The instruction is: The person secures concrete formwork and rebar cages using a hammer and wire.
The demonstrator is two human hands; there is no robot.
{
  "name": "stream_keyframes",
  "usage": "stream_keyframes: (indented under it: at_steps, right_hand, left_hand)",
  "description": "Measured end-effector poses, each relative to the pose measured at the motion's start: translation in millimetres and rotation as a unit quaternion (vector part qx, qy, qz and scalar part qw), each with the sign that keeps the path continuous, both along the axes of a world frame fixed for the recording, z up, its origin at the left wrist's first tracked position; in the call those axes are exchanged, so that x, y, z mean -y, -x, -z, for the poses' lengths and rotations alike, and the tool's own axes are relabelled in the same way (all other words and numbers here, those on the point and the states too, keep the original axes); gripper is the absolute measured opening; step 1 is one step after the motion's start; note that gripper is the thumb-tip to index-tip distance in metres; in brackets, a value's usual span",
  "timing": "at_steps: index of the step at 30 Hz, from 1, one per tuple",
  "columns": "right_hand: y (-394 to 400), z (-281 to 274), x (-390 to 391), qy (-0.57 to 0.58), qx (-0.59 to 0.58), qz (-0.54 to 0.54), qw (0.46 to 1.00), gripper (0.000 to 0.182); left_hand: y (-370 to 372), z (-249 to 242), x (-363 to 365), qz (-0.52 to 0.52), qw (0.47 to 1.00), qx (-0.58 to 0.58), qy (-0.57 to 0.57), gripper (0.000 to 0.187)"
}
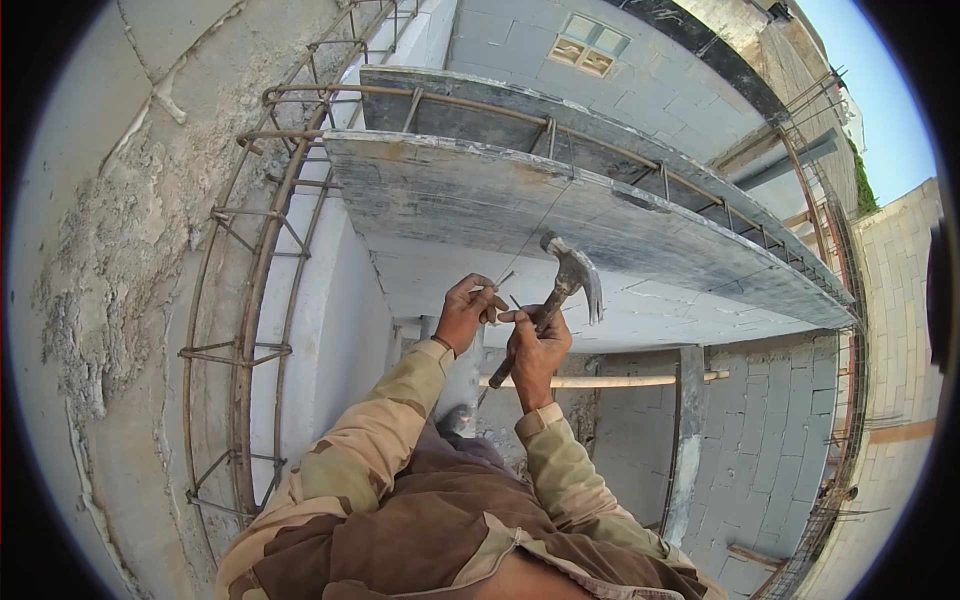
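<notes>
In the head view, my left hand (468, 314) is closed in a pinch, with a thin nail (506, 277) sticking up from its fingertips. Close beside it, my right hand (540, 345) wraps round the handle of a claw hammer (572, 272). The hammer's head points up and its claw faces right; the handle's lower end (497, 378) shows below the hand. Another small nail-like piece (515, 300) stands at the right thumb and forefinger. Both hands are in front of a grey formwork board (480, 190), apart from it.
A second board (470, 110) runs behind the first, with a rebar cage (550, 125) between them. On the left, an upright rebar column (245, 330) stands against a rough wall (100, 290). A wooden pole (620, 381) and a post (687, 430) are below. Block walls (770, 430) surround the spot.
</notes>
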State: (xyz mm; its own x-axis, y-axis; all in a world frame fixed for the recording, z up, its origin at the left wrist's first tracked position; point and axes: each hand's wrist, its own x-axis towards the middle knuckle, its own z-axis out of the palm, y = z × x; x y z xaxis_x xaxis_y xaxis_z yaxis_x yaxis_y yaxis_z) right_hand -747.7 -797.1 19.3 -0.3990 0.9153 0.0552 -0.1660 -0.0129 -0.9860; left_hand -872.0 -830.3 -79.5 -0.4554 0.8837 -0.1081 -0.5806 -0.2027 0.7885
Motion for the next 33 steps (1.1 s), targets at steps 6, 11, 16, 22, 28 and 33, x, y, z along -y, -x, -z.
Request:
stream_keyframes:
  at_steps: [6,11,16,22,28,33]
  right_hand:
    - [-19,-11,1,0.055,-0.094,-0.051,0.993,0.004]
    - [-12,-7,-3,0.009,-0.035,-0.009,0.999,0.005]
    - [12,25,-9,-0.057,0.039,0.071,0.995,0.012]
    - [54,37,-1,-0.054,-0.006,0.154,0.987,0.017]
    - [64,52,-2,-0.158,0.11,0.201,0.961,0.023]
    - [65,59,-6,-0.124,0.077,0.176,0.974,0.029]
  left_hand:
    - [-14,3,-8,-0.027,0.999,0.029,-0.014,0.014]
    - [-6,-2,0,-0.123,0.985,-0.12,0.002,0.016]
    - [-1,-12,-1,-0.1,0.971,-0.196,0.095,0.03]
    - [2,-36,-10,0.01,0.992,0.05,0.113,0.036]
    - [8,-55,-11,-0.008,0.988,0.141,0.059,0.032]
    - [18,-35,-23,-0.002,0.996,0.02,0.09,0.026]
